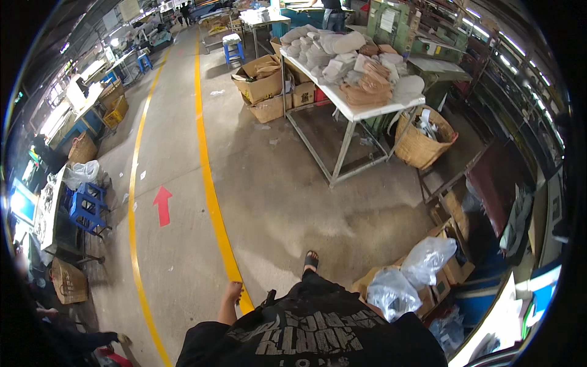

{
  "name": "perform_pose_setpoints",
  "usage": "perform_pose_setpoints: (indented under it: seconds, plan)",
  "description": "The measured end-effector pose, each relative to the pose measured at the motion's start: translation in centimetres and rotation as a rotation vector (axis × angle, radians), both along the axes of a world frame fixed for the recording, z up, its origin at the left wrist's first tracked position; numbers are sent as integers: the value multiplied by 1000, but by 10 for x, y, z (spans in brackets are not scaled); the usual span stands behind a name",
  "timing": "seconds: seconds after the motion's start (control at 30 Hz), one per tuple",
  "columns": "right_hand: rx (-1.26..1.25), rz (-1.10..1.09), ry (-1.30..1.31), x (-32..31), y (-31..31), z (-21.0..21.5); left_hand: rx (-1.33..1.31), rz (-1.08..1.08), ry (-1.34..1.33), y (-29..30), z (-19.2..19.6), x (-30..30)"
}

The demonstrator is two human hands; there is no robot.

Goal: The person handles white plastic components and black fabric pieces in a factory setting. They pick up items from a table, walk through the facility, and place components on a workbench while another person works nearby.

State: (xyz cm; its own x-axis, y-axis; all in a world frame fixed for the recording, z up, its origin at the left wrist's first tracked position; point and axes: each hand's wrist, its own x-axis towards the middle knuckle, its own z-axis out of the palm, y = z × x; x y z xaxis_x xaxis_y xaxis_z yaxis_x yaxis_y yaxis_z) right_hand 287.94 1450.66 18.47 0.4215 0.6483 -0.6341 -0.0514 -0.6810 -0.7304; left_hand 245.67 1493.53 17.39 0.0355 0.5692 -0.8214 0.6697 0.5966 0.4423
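My left hand [233, 290] hangs low beside my body, over the yellow floor line [211, 208]. Its fingers are curled in, and nothing shows in them. My right hand is not visible; a bit of that arm shows beside my dark shirt [312, 330], close to clear plastic bags [394, 293]. One of my feet, in a dark sandal [311, 260], is on the concrete floor ahead of me.
A metal-framed table [342, 113] carries heaped grey and tan cut pieces [367, 79]. Beside it stand a wicker basket [422, 144] and cardboard boxes [260, 85]. Blue stools [88, 208] line the left. A red arrow [162, 206] marks the aisle. Another person's hand [124, 338] shows lower left.
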Motion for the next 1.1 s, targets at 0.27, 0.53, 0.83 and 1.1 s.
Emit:
perform_pose_setpoints:
  seconds: [0.27, 0.53, 0.83, 1.1]
  plan:
    - [-483, 86, 238, 194, 369, 0, -78, 340, -125, 97, -35, 67]
    - [-375, 308, -83, 259, 767, 19, -195, 517, -86, 174, -78, 88]
    - [-487, 417, 43, 206, 967, 10, 34, 418, 7, 528, -60, 114]
    - [-456, 429, 149, 235, 1170, -22, 177, 593, -102, 837, -4, 150]
